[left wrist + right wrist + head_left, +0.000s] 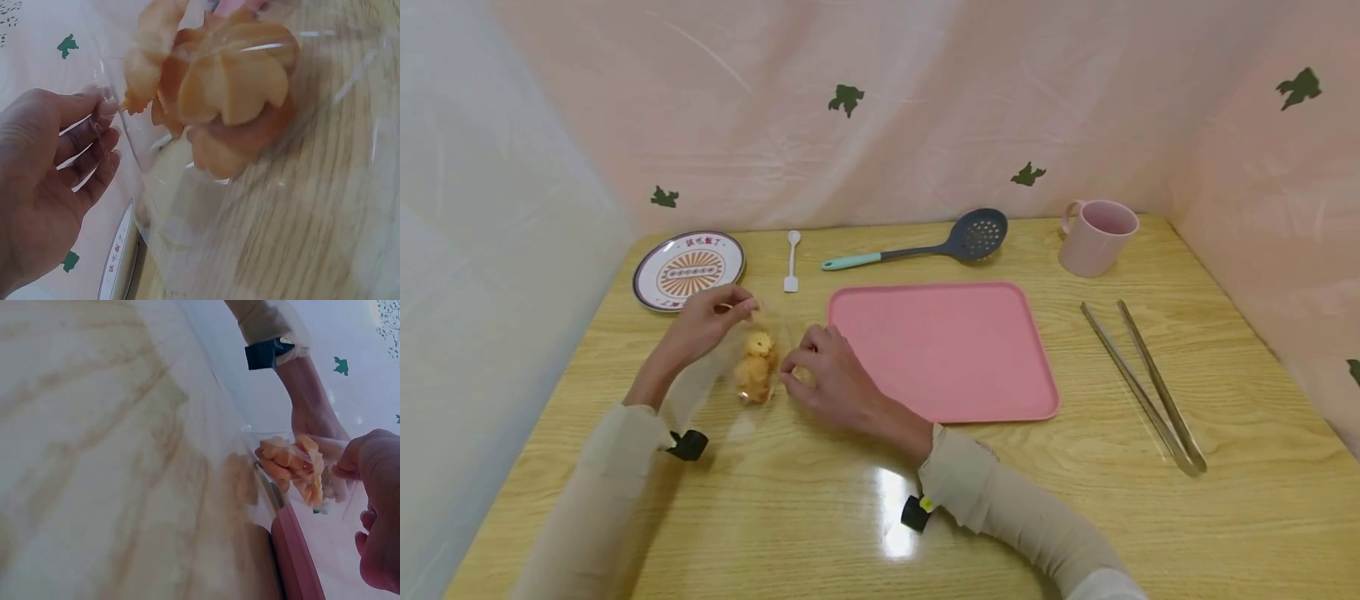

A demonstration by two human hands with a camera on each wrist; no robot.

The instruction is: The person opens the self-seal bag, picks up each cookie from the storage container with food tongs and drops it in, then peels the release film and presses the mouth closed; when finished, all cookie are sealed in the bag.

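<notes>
Several golden, flower-shaped cookies (756, 371) sit together inside a clear plastic bag (187, 231) over the left part of the table. My left hand (703, 327) pinches one edge of the bag between thumb and forefinger, its other fingers loosely bent in the left wrist view. From the opposite side my right hand (835, 379) pinches the bag with thumb and forefinger, as the right wrist view also shows. The cookies lie between the two hands, and no finger touches them directly. The bag's outline is hard to trace against the wood.
Beside my right hand lies a pink tray (947, 350). Behind are a patterned plate (688, 271), a small white spoon (792, 262), a slotted skimmer (977, 235) with a mint handle and a pink mug (1092, 246). Metal tongs (1142, 392) lie at the right.
</notes>
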